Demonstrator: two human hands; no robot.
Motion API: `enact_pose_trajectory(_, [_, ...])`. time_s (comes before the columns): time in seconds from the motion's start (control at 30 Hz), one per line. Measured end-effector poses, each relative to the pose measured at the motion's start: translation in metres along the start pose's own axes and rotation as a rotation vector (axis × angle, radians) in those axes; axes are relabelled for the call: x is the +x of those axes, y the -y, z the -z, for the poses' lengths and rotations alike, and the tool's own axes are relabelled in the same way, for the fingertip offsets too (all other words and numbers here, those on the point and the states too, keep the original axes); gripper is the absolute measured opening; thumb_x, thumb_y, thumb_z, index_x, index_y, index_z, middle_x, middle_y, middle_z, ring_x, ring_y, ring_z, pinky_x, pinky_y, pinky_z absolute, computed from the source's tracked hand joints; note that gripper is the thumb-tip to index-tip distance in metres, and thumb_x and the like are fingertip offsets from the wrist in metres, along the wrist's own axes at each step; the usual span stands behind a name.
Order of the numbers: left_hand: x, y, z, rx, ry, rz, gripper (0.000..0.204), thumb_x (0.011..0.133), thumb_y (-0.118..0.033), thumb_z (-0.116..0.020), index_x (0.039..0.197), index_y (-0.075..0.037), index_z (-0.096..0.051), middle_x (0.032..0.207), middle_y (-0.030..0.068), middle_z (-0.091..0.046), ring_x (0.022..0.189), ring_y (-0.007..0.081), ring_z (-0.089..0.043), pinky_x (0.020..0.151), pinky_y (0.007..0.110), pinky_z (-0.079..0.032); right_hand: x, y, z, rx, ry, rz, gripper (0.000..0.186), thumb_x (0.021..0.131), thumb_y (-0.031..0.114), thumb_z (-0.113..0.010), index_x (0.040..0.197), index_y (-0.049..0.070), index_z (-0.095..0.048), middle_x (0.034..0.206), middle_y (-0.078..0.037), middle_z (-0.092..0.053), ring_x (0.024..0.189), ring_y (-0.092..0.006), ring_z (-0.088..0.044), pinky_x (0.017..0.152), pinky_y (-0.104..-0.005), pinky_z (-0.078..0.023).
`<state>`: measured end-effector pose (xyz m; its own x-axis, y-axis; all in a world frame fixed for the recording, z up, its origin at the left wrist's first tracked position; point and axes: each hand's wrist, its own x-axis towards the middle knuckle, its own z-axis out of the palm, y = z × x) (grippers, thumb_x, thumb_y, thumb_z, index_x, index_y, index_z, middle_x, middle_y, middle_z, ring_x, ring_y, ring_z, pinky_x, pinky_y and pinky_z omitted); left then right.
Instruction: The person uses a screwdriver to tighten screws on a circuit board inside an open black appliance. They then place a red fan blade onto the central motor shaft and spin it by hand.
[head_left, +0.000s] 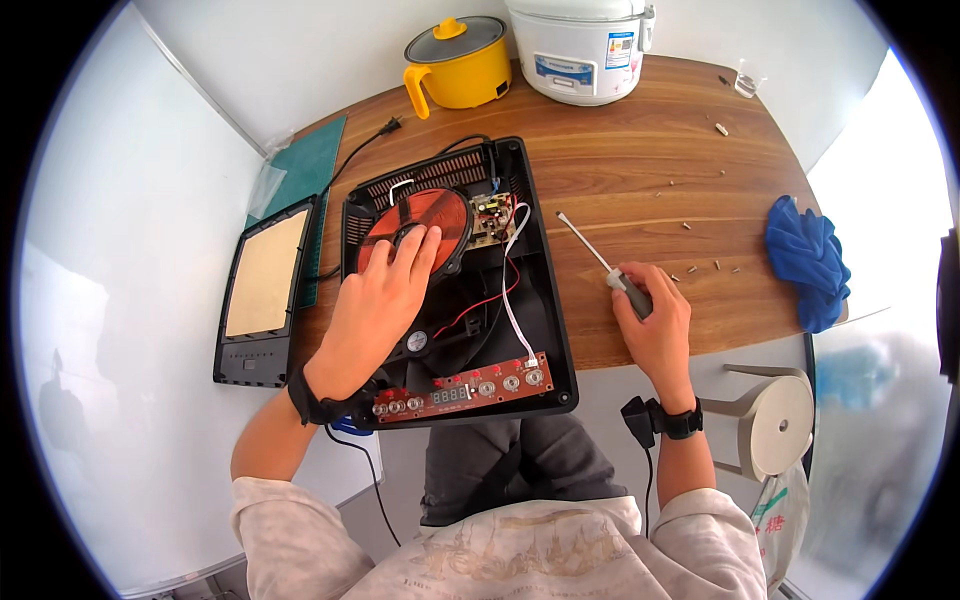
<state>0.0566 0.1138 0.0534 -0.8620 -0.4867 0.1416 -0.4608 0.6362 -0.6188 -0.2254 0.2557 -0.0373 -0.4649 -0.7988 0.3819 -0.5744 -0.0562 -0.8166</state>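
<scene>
An opened induction cooker base (545, 330) lies on the wooden table, its near end over my lap. Inside it are a round copper coil (445, 208), a small circuit board (488, 222), a black fan (415, 342) and a long brown control board (465, 393). My left hand (385, 290) rests on the coil with its fingers stretched out and holds nothing. Past the base's right side, my right hand (655, 320) is closed around the grey handle of a screwdriver (590, 245), whose metal tip points up and left, apart from the cooker.
The cooker's top panel (265, 275) lies at left, partly on a green mat (310, 165). Behind stand a yellow pot (465, 75) and a white rice cooker (580, 55). Several screws (687, 226) are scattered at right near a blue cloth (805, 260). A stool (780, 425) stands below.
</scene>
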Motion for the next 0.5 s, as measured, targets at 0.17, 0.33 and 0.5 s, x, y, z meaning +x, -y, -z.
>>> enact_pose_trajectory(0.17, [0.002, -0.002, -0.003, -0.089, -0.030, 0.032, 0.070, 0.078, 0.003, -0.066, 0.146, -0.004, -0.051, 0.137, 0.0051, -0.054, 0.097, 0.0176, -0.058, 0.055, 0.023, -0.055, 0.000, 0.001, 0.000, -0.017, 0.001, 0.005, 0.024, 0.087, 0.005, -0.069, 0.111, 0.003, -0.067, 0.096, -0.013, -0.068, 0.084, -0.0286, -0.068, 0.077, -0.0358, -0.055])
enact_pose_trajectory(0.33, [0.004, -0.004, -0.005, -0.059, 0.018, 0.031, 0.069, 0.079, 0.001, -0.066, 0.146, -0.005, -0.052, 0.138, 0.0049, -0.053, 0.097, 0.0193, -0.058, 0.058, 0.024, -0.057, -0.001, 0.001, -0.001, -0.030, -0.003, 0.013, 0.024, 0.087, 0.005, -0.069, 0.111, 0.003, -0.067, 0.095, -0.013, -0.067, 0.082, -0.0278, -0.067, 0.075, -0.0355, -0.055])
enact_pose_trajectory(0.5, [0.002, -0.003, -0.012, -0.096, 0.014, -0.068, 0.068, 0.079, 0.000, -0.065, 0.146, -0.005, -0.051, 0.139, 0.0054, -0.054, 0.098, 0.0206, -0.058, 0.060, 0.024, -0.057, 0.000, 0.002, -0.001, -0.025, -0.006, 0.002, 0.023, 0.087, 0.005, -0.069, 0.111, 0.003, -0.067, 0.093, -0.013, -0.067, 0.080, -0.0272, -0.066, 0.074, -0.0348, -0.054])
